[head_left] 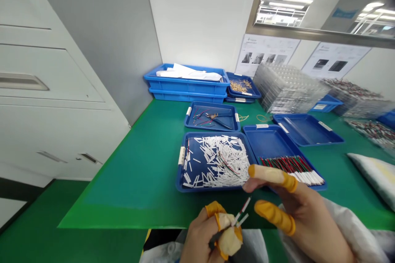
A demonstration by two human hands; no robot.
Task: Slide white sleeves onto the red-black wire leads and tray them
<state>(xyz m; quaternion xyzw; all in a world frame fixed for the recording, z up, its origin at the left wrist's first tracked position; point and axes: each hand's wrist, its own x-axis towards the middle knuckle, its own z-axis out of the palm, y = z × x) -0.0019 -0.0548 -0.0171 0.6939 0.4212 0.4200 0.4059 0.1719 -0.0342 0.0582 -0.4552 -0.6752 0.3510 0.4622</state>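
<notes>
My left hand [205, 232], with yellow-orange finger cots, pinches a few short wires [244, 206] at the front edge of the table. Red and green show on the wires, along with white tube pieces. Just to the right, my right hand [304, 209] holds nothing; its cot-covered thumb and fingers are spread apart. Beyond my hands lies a blue tray of loose white tubes [220, 158], with a few thin wires on top. Next to it, partly behind my right hand, another blue tray [265, 137] contains a row of red and green wires [286, 163] with white ends.
A small blue tray [193, 119] carries pliers [220, 121] and wires. Behind it are stacked blue bins [188, 86], a tray of gold-coloured parts [240, 86] and stacked clear plastic trays [286, 86]. A grey partition [105, 28] stands left, and a white bag [375, 176] lies right.
</notes>
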